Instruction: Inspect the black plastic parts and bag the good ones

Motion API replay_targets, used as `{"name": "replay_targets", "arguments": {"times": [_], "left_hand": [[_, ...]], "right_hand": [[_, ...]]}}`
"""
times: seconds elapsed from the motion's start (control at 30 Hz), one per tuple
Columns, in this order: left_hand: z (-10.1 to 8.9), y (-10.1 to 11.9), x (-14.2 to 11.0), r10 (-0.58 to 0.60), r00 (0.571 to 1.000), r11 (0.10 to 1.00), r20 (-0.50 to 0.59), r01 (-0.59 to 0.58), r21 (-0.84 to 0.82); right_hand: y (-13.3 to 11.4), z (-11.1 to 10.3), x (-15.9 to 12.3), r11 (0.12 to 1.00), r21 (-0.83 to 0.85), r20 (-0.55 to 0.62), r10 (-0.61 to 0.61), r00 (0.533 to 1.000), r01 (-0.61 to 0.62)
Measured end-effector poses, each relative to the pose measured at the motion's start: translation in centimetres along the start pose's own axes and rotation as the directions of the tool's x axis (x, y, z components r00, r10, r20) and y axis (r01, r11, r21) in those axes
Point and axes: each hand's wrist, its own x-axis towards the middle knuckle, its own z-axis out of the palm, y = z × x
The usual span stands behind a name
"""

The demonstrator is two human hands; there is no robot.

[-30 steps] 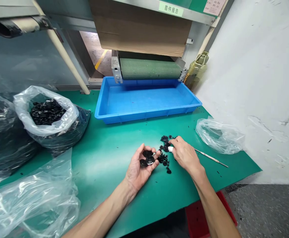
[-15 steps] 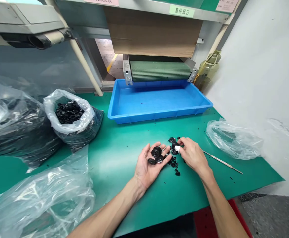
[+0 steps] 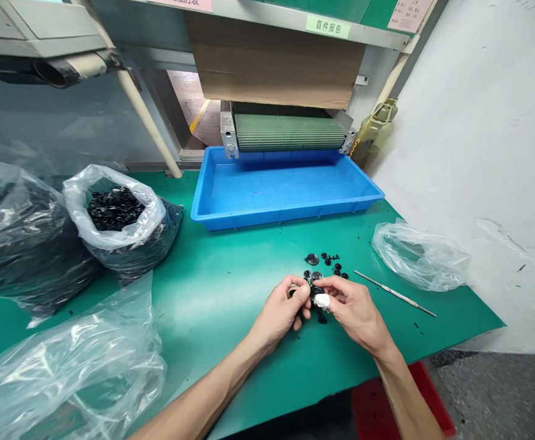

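Note:
My left hand (image 3: 282, 308) is curled closed over small black round parts near the front of the green table (image 3: 230, 269). Right beside it, my right hand (image 3: 352, 307) pinches a black round part (image 3: 315, 292) between thumb and fingers; its fingertip is wrapped in white tape. The two hands meet at the fingertips. Several loose black parts (image 3: 324, 264) lie scattered on the mat just beyond the hands.
A blue tray (image 3: 284, 215) sits at the back under a ribbed green conveyor (image 3: 289, 132). An open bag of black parts (image 3: 115, 217) stands at left, with more plastic bags (image 3: 60, 373) around it. A thin metal tool (image 3: 393, 293) and a crumpled clear bag (image 3: 418, 255) lie at right.
My left hand has turned from palm-up and open to closed over its black parts. My right hand came toward me and joined it, away from the scattered parts.

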Motion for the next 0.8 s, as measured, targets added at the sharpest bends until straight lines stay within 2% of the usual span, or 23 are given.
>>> {"name": "replay_targets", "arguments": {"times": [0.1, 0.17, 0.37, 0.47, 0.53, 0.6, 0.67, 0.73, 0.8], "left_hand": [[-0.1, -0.1, -0.2, 0.031, 0.999, 0.979, 0.039, -0.038, 0.201], [-0.2, 0.0, -0.4, 0.062, 0.997, 0.962, 0.039, -0.07, 0.263], [0.0, 0.6, -0.9, 0.031, 0.997, 0.977, 0.071, -0.045, 0.207], [0.0, 0.7, -0.6, -0.006, 0.999, 0.999, 0.032, 0.004, 0.05], [-0.2, 0.6, -0.3, -0.048, 0.999, 0.991, 0.017, 0.049, -0.127], [-0.6, 0.6, -0.1, -0.062, 0.998, 0.954, 0.014, 0.064, -0.292], [-1.1, 0.5, 0.1, -0.06, 0.998, 0.912, 0.015, 0.061, -0.406], [-1.5, 0.5, 0.3, -0.064, 0.998, 0.865, -0.004, 0.053, -0.5], [-1.8, 0.5, 0.4, -0.073, 0.997, 0.822, -0.037, 0.039, -0.568]], "right_hand": [[-0.1, 0.0, -0.3, 1.0, 0.006, 0.02, -0.004, 1.0, 0.004], [-0.1, 0.2, -0.3, 1.0, 0.017, 0.026, -0.023, 0.999, 0.022], [-0.1, 0.8, 0.2, 0.993, 0.101, 0.046, 0.063, 0.997, -0.067], [-0.4, -0.1, 1.1, 0.999, -0.002, 0.113, 0.034, 0.993, -0.034], [-0.6, -0.9, 2.0, 0.973, -0.225, 0.094, -0.039, 0.995, 0.059], [-0.7, -1.3, 3.3, 0.859, -0.502, 0.044, -0.095, 0.995, 0.104], [-0.5, -1.1, 4.7, 0.739, -0.67, 0.009, -0.085, 0.996, 0.069], [0.0, -0.6, 5.9, 0.698, -0.715, -0.016, -0.054, 0.998, 0.026], [0.5, -0.2, 6.8, 0.713, -0.701, -0.025, -0.052, 0.998, 0.019]]}}
